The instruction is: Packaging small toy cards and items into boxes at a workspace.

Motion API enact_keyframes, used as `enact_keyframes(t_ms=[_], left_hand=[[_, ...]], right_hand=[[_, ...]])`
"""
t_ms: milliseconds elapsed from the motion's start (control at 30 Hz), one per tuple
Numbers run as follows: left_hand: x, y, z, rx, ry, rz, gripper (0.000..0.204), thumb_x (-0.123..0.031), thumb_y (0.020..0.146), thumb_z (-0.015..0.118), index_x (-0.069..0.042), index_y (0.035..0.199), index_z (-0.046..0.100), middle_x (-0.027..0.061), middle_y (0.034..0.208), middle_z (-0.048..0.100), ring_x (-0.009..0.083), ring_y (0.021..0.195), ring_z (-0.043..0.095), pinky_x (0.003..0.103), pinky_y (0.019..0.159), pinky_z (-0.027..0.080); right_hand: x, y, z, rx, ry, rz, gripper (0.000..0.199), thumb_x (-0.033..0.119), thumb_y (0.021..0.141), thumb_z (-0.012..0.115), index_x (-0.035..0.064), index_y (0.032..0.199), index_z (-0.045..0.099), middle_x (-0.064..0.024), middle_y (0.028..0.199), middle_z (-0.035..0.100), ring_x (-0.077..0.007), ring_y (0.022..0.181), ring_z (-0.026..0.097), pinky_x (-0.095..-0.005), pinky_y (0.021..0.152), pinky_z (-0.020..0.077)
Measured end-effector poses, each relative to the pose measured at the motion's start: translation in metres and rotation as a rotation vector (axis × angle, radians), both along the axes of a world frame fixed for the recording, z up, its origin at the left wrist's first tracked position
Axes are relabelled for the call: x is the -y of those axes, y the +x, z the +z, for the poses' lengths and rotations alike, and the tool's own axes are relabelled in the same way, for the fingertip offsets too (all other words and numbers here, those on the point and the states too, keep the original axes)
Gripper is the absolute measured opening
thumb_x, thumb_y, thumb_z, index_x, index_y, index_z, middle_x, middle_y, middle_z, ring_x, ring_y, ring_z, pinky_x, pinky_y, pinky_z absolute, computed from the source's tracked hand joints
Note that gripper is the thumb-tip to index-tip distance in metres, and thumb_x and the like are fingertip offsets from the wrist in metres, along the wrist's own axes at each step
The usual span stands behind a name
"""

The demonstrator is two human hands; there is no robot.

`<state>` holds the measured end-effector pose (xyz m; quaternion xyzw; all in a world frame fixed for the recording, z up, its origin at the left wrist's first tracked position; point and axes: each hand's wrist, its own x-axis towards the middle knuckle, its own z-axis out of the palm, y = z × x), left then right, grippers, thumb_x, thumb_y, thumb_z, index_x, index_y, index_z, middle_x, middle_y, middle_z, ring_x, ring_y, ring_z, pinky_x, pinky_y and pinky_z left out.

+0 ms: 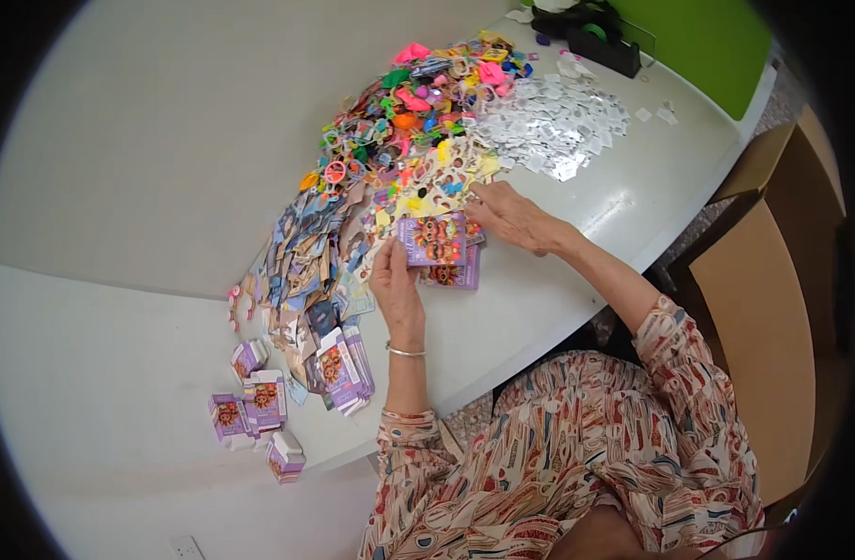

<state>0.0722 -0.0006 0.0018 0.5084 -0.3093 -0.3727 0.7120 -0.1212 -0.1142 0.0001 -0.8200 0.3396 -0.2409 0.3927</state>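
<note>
My left hand (393,285) grips a small purple printed carton (432,240) by its left edge, thumb and fingers closed on it. Just below it another purple carton (457,274) lies on the table, partly covered. At the right side of the held carton is my right hand (513,218), its fingers bent together beside the heap of small paper stickers (437,182). What those fingers hold, if anything, is too small to tell. A stack of flat purple cartons (345,368) lies left of my left wrist.
Several made-up purple boxes (264,397) stand at the left. Folded paper sheets (301,247), colourful plastic trinkets (404,107) and silvery packets (558,121) lie heaped along the wall. A black tape dispenser (605,49) is at the far end. An open cardboard box (754,299) stands right of the table.
</note>
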Motion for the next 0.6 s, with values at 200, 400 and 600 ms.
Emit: enact_keyframes(t_ms=[200,400,600], left_hand=[[0.012,0.004,-0.032,0.201,0.048,0.112,0.021,-0.015,0.093,0.061,0.0,0.107,0.062,0.0013,0.093,0.063,0.0057,0.083,0.056,0.019,0.072,0.045],[0.005,0.002,-0.037,0.693,0.098,0.283,0.02,-0.012,0.093,0.058,0.004,0.103,0.062,0.0034,0.092,0.062,0.0076,0.081,0.054,0.022,0.071,0.045],[-0.022,0.008,-0.047,0.74,0.16,0.272,0.026,-0.018,0.094,0.059,0.004,0.109,0.061,0.0062,0.097,0.062,0.0101,0.084,0.056,0.023,0.075,0.046]], right_hand=[[0.005,0.019,-0.018,-0.142,-0.295,0.228,0.047,0.041,0.096,0.043,-0.0025,0.111,0.049,-0.0216,0.108,0.052,-0.0372,0.102,0.049,-0.045,0.093,0.037],[-0.032,0.023,-0.016,-0.007,-0.106,0.075,0.075,0.054,0.081,0.064,-0.0057,0.123,0.048,-0.0261,0.112,0.052,-0.0397,0.1,0.053,-0.045,0.088,0.044],[-0.055,0.035,-0.022,-0.027,-0.243,0.072,0.086,0.065,0.075,0.064,-0.0095,0.115,0.049,-0.0279,0.109,0.055,-0.0402,0.098,0.054,-0.046,0.085,0.0457]])
